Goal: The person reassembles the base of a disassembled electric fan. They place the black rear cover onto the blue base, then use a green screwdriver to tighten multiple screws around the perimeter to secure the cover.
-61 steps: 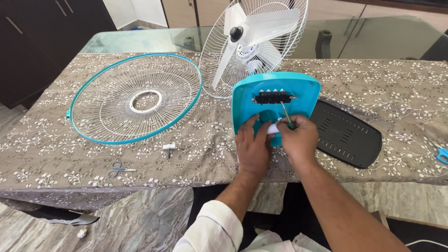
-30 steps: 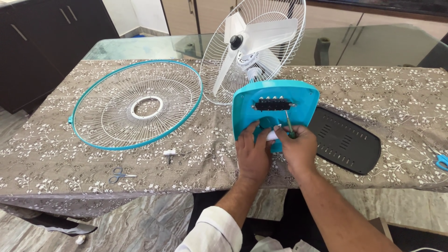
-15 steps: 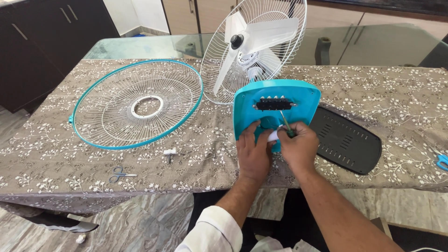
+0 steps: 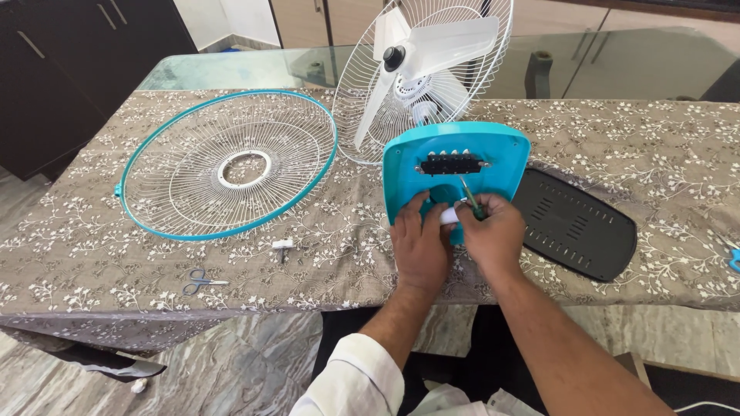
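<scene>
Nearest me, my left hand (image 4: 420,248) rests on the turquoise fan base (image 4: 455,166), fingers pinching a small white part (image 4: 449,216) against it. My right hand (image 4: 493,235) has its grip clenched round a green-handled screwdriver (image 4: 469,198), tip aimed just under the black switch block (image 4: 452,163). The base stands tilted at the bench (image 4: 655,146) edge, opened; its black bottom cover (image 4: 574,223) lies off to the right, so refitting remains. Further left lie small scissors (image 4: 203,281), then the detached front grille (image 4: 227,163). Behind the base, the fan blades (image 4: 420,50) sit in the rear guard.
</scene>
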